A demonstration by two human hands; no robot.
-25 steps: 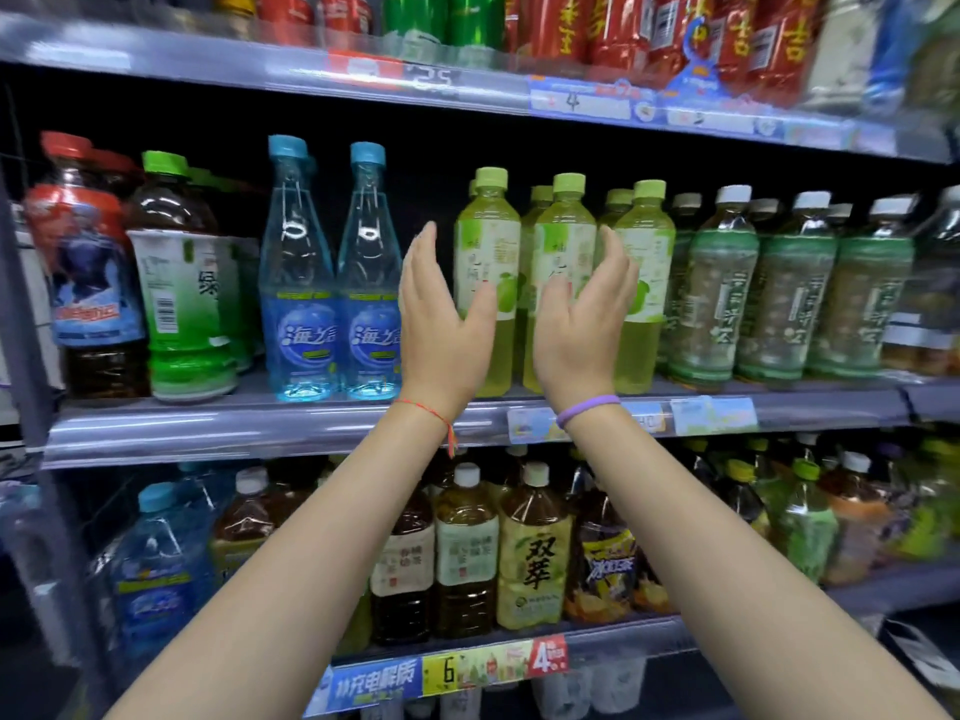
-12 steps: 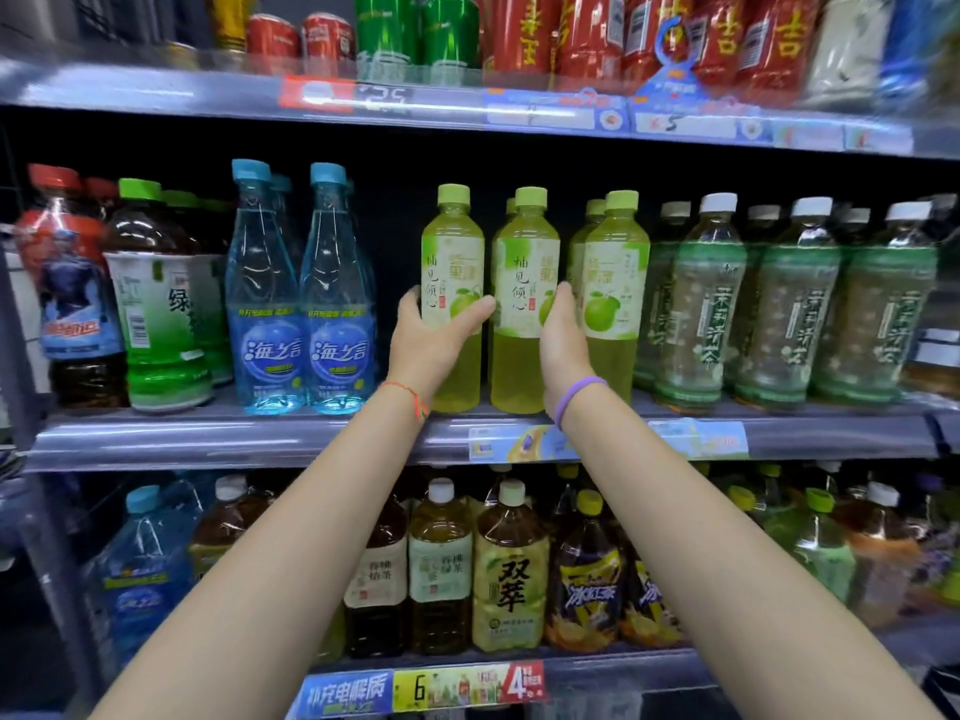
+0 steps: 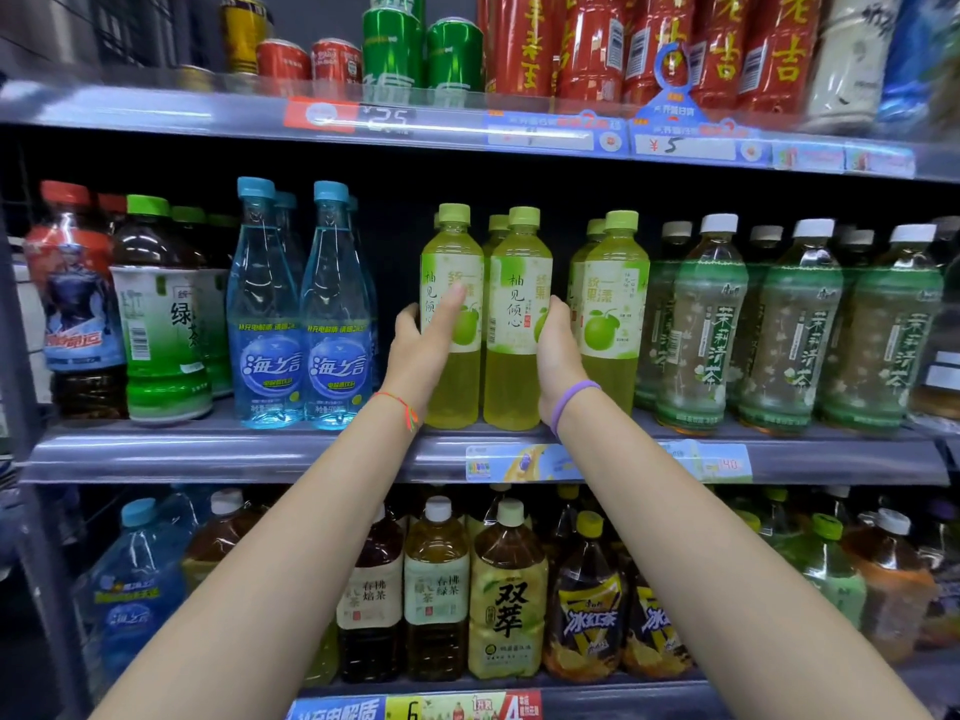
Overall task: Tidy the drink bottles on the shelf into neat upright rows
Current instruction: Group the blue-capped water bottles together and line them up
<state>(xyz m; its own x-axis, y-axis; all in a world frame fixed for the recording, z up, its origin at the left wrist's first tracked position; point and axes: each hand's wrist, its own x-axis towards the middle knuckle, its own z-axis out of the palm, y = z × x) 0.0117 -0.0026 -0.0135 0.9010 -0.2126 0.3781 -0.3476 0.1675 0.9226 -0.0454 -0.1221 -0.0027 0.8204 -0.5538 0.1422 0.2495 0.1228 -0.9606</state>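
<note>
Middle shelf point(image 3: 260, 452), centre of frame: three front yellow-green bottles with light green caps, upright, further bottles of the same kind in rows behind them; left yellow-green bottle point(image 3: 453, 283) and middle yellow-green bottle point(image 3: 517, 314) standing just beside each other; right yellow-green bottle point(image 3: 615, 309) set apart from the pair by a dark gap.

Left hand point(image 3: 421, 345): wrapped round the left yellow-green bottle at label height, thumb across the front of the label, fingers round the far left side; orange string point(image 3: 402, 405) at the wrist.

Right hand point(image 3: 556, 350): holding the right side of the middle yellow-green bottle, fingers curled round its label edge, in the gap before the right yellow-green bottle; purple band point(image 3: 571, 400) at the wrist.

Same shelf, left of frame: two blue water bottles point(image 3: 301, 324) at the front, a green-capped tea bottle point(image 3: 158, 314), a red-capped dark bottle point(image 3: 72, 304); right of frame: rows of white-capped green-label bottles point(image 3: 795, 330), all upright.

Upper shelf, top of frame: green cans point(image 3: 421, 49), red cans point(image 3: 306, 59), red bottles point(image 3: 644, 44); a price tag point(image 3: 680, 145) marked 5 on its edge.

Lower shelf, bottom of frame: large tea bottles point(image 3: 506, 600) and a large blue water bottle point(image 3: 137, 589).
</note>
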